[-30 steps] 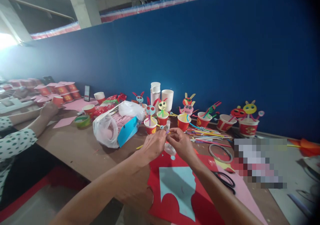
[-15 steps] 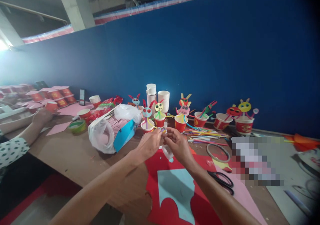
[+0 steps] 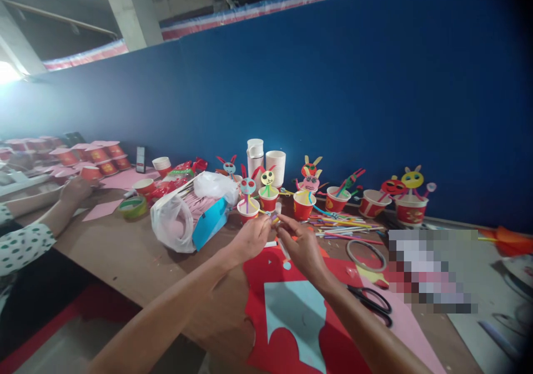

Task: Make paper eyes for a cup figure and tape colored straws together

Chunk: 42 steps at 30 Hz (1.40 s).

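My left hand (image 3: 255, 235) is closed on a small purple and yellow piece (image 3: 274, 219), its fingers pinched together. Facing it, my right hand (image 3: 300, 243) pinches at the same spot, with a clear strip or roll partly hidden under its fingers. Below both hands lies red paper (image 3: 256, 329) with a light blue cut sheet (image 3: 291, 307) on it. Black-handled scissors (image 3: 377, 302) rest to the right of my right forearm. A roll of tape (image 3: 366, 255) lies just behind them.
Red cups with paper animal figures (image 3: 303, 205) line the wall, and loose coloured sticks (image 3: 347, 224) lie before them. A plastic bag (image 3: 172, 227) of pink paper stands left. A person's hand (image 3: 76, 190) is far left, near stacked red cups (image 3: 97, 155).
The view has shifted slightly, so things sit a little further right. The clear roll under my right hand now shows as a narrower strip. My hands remain close together.
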Each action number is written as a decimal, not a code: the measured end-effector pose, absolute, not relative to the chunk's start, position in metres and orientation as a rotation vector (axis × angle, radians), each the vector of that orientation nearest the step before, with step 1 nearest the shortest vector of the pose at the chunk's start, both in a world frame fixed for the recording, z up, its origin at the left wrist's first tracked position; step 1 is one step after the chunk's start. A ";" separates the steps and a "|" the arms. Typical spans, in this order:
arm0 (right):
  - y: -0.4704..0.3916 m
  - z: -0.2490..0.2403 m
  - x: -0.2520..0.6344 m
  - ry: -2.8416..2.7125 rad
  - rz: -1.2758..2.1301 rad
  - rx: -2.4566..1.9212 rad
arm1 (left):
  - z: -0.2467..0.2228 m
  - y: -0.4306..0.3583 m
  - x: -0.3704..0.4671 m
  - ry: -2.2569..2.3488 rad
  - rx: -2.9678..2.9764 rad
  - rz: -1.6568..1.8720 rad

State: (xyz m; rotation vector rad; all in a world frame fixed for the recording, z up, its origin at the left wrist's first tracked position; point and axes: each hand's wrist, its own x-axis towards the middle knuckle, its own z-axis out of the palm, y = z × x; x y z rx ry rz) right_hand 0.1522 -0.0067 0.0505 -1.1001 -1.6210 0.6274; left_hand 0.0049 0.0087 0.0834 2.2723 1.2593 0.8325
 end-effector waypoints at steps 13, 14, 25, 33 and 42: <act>-0.004 0.044 0.151 -1.619 0.712 -1.110 | 0.079 0.010 0.003 1.120 2.041 0.884; -0.003 0.043 0.151 -1.609 0.735 -1.113 | 0.079 0.010 0.003 1.128 2.035 0.879; 0.003 0.043 0.155 -1.587 0.838 -1.063 | 0.082 0.013 0.004 1.181 2.017 0.853; 0.005 0.042 0.158 -1.591 0.836 -1.083 | 0.080 0.014 0.006 1.147 1.916 0.867; 0.009 0.039 0.157 -1.611 0.781 -1.085 | 0.079 0.014 0.005 1.086 1.604 0.799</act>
